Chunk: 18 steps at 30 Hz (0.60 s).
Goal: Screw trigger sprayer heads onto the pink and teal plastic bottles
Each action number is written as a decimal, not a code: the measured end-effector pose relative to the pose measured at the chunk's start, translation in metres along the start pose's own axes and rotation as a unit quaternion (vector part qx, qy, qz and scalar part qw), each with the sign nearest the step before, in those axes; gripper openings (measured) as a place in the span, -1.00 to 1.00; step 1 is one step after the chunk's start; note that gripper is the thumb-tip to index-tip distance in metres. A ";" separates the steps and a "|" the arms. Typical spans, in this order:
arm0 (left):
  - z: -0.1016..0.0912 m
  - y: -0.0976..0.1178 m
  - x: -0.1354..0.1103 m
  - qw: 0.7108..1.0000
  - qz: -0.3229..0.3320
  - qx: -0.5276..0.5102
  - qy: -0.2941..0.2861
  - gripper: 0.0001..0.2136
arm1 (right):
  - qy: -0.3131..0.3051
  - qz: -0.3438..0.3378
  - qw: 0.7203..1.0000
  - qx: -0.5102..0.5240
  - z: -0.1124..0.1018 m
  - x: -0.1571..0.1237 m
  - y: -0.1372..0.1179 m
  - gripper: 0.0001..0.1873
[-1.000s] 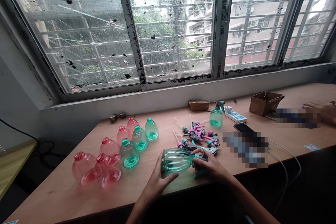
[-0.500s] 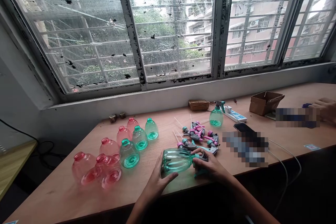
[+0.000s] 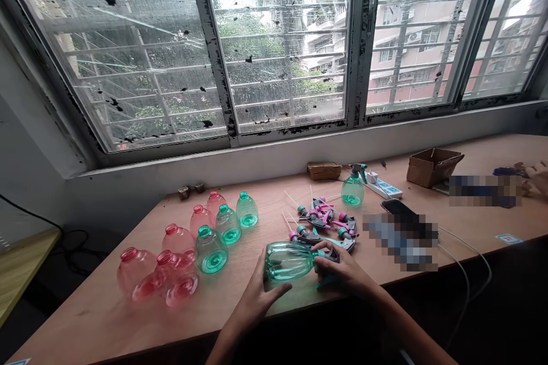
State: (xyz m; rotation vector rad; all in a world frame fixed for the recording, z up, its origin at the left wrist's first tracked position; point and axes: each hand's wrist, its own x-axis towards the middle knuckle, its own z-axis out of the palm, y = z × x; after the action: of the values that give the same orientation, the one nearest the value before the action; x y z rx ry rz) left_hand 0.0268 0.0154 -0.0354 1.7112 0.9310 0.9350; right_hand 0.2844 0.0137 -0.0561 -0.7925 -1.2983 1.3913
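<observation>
Co-worker's hand (image 3: 537,177) withdrew; fingers of left hand (image 3: 256,297) and right hand (image 3: 343,274) clamp green bottle (image 3: 289,261).

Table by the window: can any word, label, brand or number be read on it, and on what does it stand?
No text here can be read.
On the power strip: blue markings, too small to read.
On the sticker at the right: blue print, too small to read.
On the cardboard box: no print shows.
On the green bottle held by the left hand and right hand: no label.
</observation>
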 end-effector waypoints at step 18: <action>-0.001 -0.005 -0.001 0.999 -0.006 -0.024 -0.021 0.01 | -0.002 0.000 1.000 0.009 -0.002 0.000 0.004 -0.59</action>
State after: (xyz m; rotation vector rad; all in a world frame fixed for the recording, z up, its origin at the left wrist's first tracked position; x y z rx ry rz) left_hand 0.0249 0.0163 -0.0396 1.6764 0.8841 0.9037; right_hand 0.2849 0.0147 -0.0600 -0.7781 -1.2883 1.4027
